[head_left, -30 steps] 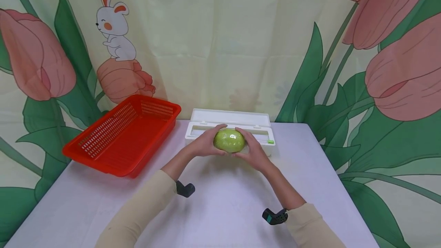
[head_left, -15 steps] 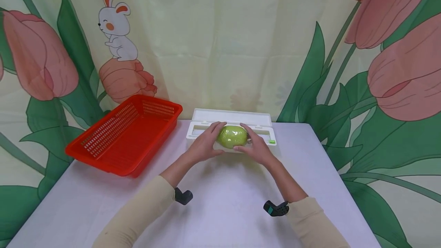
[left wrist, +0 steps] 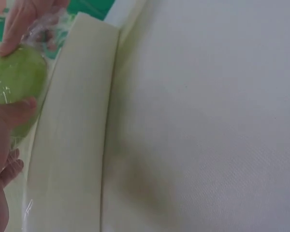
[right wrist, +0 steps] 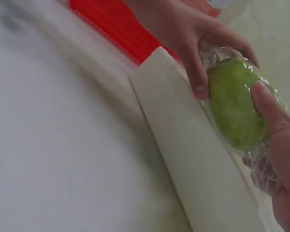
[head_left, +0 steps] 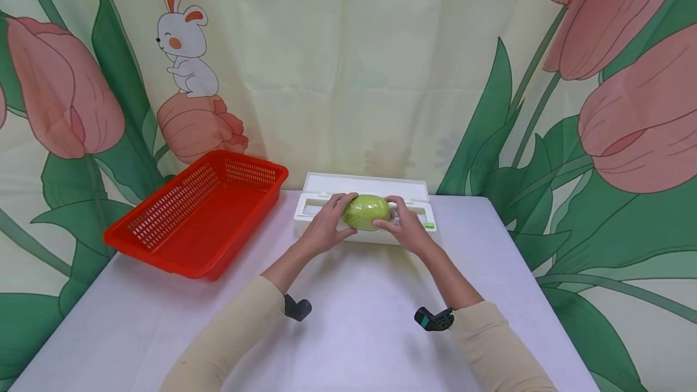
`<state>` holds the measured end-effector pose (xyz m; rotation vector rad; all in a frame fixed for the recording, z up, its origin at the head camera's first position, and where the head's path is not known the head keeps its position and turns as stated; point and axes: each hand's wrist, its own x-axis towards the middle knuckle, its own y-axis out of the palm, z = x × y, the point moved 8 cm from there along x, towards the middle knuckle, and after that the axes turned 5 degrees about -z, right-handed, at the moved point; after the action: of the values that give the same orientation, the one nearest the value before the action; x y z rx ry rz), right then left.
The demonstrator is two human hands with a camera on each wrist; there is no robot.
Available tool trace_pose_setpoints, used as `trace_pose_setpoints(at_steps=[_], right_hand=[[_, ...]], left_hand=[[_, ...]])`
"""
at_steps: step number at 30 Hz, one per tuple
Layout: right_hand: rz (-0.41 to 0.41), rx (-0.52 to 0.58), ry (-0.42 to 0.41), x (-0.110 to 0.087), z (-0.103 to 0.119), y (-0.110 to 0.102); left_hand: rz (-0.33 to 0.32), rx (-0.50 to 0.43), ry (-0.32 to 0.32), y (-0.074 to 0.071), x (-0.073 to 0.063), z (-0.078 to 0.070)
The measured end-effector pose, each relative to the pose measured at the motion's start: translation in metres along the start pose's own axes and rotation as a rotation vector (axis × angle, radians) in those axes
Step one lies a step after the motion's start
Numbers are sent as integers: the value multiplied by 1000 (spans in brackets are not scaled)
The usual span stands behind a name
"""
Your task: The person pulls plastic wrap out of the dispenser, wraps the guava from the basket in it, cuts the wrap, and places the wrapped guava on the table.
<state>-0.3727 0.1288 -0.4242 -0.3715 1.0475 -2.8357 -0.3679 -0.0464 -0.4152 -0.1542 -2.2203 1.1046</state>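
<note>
A smooth, oval green fruit (head_left: 366, 213), wrapped in clear cling film, is held between both hands above a white cling film dispenser (head_left: 327, 236). My left hand (head_left: 325, 225) grips its left end, thumb at the near side and fingers over the far side. On the other end, my right hand (head_left: 409, 228) holds it, the thumb (right wrist: 268, 104) lying across the fruit's skin side. Bunched loose film (right wrist: 261, 169) sticks out at the right end, by the right-hand fingers. The dispenser's lid (head_left: 365, 185) stands raised at the back, and a green slider (head_left: 429, 225) sits at its right end.
A red plastic basket (head_left: 239, 241) with slotted walls stands on the left of the table. A white cloth (head_left: 359, 331) covers the tabletop. Behind it hangs a curtain (head_left: 392, 65) printed with tulips and a rabbit.
The fruit has risen slightly and tilted in the hands. My right hand has shifted outward to the film bunched at its right end. Basket and dispenser stay put.
</note>
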Motion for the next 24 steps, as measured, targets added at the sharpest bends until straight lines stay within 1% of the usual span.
trace_pose_setpoints(at_steps=[2,4,7,11,13,14,16,19,24], right_hand=[[-21,-4,-9,1,0,0],[-49,-3,-36,1,1,-1],[-108,-22,-122,0,6,-3],[-197,-110,-279,-5,19,-4],[-226,-150,-334,-8,23,-3],[-234,-157,-349,-9,24,-3],[-242,-164,-353,-10,23,-1],[-243,-139,-326,-9,18,1],[-219,-43,-312,-4,12,7]], left_hand=[[5,-21,-14,0,2,2],[10,-35,-24,0,3,2],[21,-42,-28,-1,5,2],[41,-53,-43,-3,7,3],[60,-64,-62,-2,9,5],[69,-71,-69,-2,10,7],[92,-90,-83,0,12,10],[130,-120,-95,2,16,12],[172,-153,-118,2,19,16]])
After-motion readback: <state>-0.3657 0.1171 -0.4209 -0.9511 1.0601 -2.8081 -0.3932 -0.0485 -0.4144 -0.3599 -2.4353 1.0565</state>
